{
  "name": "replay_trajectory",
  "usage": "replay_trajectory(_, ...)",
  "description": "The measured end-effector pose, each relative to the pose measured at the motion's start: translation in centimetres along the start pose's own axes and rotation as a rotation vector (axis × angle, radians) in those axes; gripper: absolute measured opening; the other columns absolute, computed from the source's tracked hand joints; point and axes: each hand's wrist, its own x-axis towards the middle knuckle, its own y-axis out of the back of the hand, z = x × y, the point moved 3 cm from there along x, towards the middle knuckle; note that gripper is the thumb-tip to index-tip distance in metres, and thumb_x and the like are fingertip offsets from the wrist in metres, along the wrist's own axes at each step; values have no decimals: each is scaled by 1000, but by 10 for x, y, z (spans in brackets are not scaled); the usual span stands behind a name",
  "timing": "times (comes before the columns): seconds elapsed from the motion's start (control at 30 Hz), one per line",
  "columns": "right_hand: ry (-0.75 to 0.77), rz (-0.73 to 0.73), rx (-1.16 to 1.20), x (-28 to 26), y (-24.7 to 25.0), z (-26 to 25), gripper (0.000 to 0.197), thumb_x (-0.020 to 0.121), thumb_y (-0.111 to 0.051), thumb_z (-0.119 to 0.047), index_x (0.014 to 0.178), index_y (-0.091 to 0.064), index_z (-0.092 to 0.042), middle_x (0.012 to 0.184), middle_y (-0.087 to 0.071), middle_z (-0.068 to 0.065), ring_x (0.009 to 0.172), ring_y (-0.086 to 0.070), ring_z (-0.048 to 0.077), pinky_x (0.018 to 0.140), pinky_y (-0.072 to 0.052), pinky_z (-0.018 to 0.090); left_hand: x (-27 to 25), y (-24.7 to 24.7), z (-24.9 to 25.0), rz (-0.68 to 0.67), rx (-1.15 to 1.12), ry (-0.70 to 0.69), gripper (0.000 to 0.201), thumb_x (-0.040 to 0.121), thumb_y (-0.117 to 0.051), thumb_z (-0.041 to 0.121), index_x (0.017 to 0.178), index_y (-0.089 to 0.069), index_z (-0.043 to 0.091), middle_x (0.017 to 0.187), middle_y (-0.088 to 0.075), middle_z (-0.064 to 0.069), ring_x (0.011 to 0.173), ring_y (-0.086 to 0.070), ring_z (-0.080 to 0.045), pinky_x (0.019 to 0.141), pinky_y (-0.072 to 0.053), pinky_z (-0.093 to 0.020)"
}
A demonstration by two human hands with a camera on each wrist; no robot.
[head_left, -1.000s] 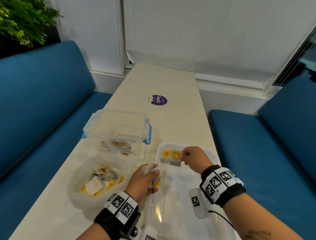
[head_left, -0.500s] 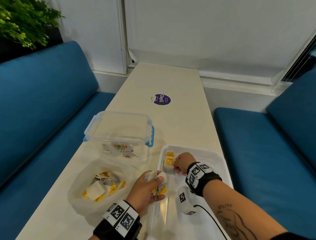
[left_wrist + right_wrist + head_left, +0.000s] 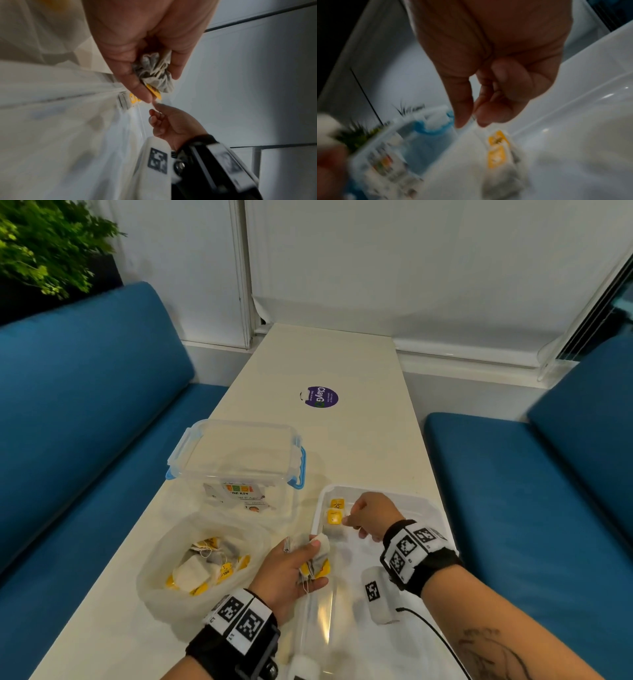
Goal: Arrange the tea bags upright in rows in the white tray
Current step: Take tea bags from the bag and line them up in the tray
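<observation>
The white tray (image 3: 394,495) lies at the table's near right. Two tea bags with yellow tags (image 3: 334,517) stand one behind the other in its far left corner, blurred in the right wrist view (image 3: 496,152). My right hand (image 3: 346,522) hovers just right of them, thumb and forefinger tips almost together (image 3: 471,121), other fingers curled, with no tea bag between them. My left hand (image 3: 308,563) rests at the tray's left rim and grips a crumpled bundle of tea bags (image 3: 154,70) with yellow tags and strings hanging out.
An open clear plastic bag (image 3: 202,566) holding several more tea bags sits left of my left hand. Behind it stands a clear lidded box with blue clips (image 3: 236,453). A purple sticker (image 3: 322,397) marks the table farther back. Blue benches flank the table.
My right hand carried a tea bag to the tray's far left corner, set it in front of the first, and has now let go. My left hand kept its bundle.
</observation>
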Motion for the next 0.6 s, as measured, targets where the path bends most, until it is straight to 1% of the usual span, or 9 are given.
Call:
replay_trajectory(0.03, 47, -30, 76, -12, 3, -4, 21, 85, -67, -23, 75, -52, -12, 70, -59, 3, 55, -55, 13, 46, -41, 24, 0, 0, 0, 4, -26, 2, 17, 89, -59, 16, 105, -62, 11, 82, -66, -6, 71, -63, -17, 62, -57, -30)
replay_trajectory(0.07, 104, -68, 139, -24, 4, -8, 21, 85, -67, -25, 77, -53, -12, 69, -61, 2, 53, -54, 11, 44, -37, 21, 0, -1, 1, 6, -50, 3, 18, 89, -60, 17, 106, -62, 11, 85, -66, -6, 73, -64, -18, 62, -57, -30)
replay_trajectory(0.13, 202, -166, 178, -46, 5, -15, 21, 82, -70, -30, 79, -57, -14, 70, -63, 0, 55, -57, 9, 43, -37, 20, 1, -6, 3, 0, -88, 2, 19, 89, -59, 20, 105, -62, 10, 82, -67, -6, 73, -64, -17, 61, -57, -29)
replay_trajectory(0.2, 239, -236, 155, -61, 0, -18, 23, 79, -73, -30, 87, -57, -16, 72, -64, 0, 61, -60, 10, 43, -38, 21, 0, -12, 6, -18, -112, 4, 18, 91, -57, 24, 102, -62, 10, 73, -68, -3, 68, -63, -13, 58, -55, -26)
replay_trajectory(0.27, 260, -244, 199, -66, -5, -17, 29, 78, -75, -26, 94, -53, -17, 72, -62, 0, 62, -60, 11, 43, -37, 22, 0, -19, 8, -40, -114, 4, 19, 92, -54, 28, 100, -62, 12, 66, -68, 0, 61, -63, -10, 54, -53, -24)
replay_trajectory(0.33, 304, -184, 276, -70, -4, -16, 26, 77, -76, -21, 87, -52, -18, 72, -59, 2, 56, -54, 6, 41, -35, 18, -1, -23, 8, -52, -104, -4, 22, 92, -53, 32, 97, -62, 13, 63, -66, 0, 55, -62, -9, 50, -51, -21)
replay_trajectory(0.43, 353, -115, 283, -74, 0, -11, 23, 76, -76, -14, 75, -53, -17, 72, -56, -2, 46, -47, -3, 41, -34, 8, -3, -27, 6, -73, -86, 8, 27, 92, -51, 37, 95, -64, 13, 70, -66, -3, 62, -61, -12, 51, -53, -23)
replay_trajectory(0.5, 326, -114, 280, -77, 1, -7, 22, 79, -74, -20, 74, -53, -18, 68, -58, -4, 48, -48, -2, 42, -35, 13, -4, -26, 5, -105, -49, 0, 29, 92, -50, 39, 98, -64, 14, 81, -70, -4, 72, -65, -14, 57, -56, -27)
replay_trajectory(0.6, 298, -149, 257, -80, 1, -3, 19, 83, -68, -22, 77, -50, -17, 74, -65, 0, 61, -59, 9, 41, -40, 20, -7, -24, 5, -144, 108, -56, 36, 83, -57, 43, 107, -64, 17, 95, -72, -6, 84, -69, -15, 65, -55, -28)
